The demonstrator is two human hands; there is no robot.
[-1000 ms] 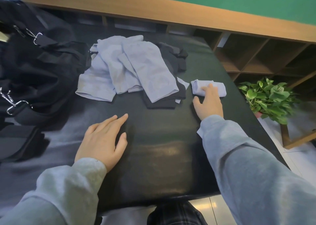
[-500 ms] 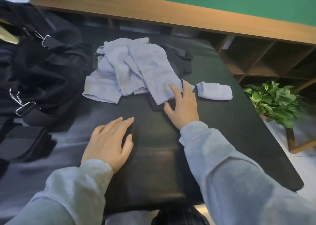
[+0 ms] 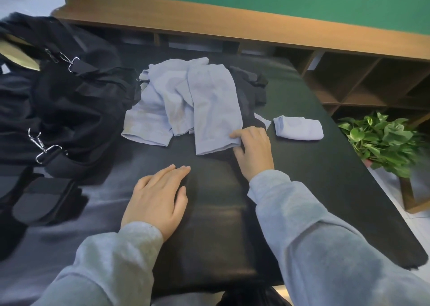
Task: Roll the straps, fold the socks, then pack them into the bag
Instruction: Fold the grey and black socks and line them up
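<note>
We read no writing anywhere; our right hand [image 3: 253,151] pinches the near corner of a sock [image 3: 215,110] mid-desk [image 3: 325,189], our left hand [image 3: 158,197] lies flat just nearer, the bag [image 3: 69,110] at the left edge.

We see a heap of loose pale-blue socks [image 3: 186,103] lying flat and crumpled in the middle of the black table [image 3: 302,189], overlapping dark socks [image 3: 250,84] on their right. One folded blue sock [image 3: 299,128] sits apart, right of the heap. The black bag [image 3: 58,101] slumps at the table's left, rolled black straps [image 3: 44,198] nearer us.
</note>
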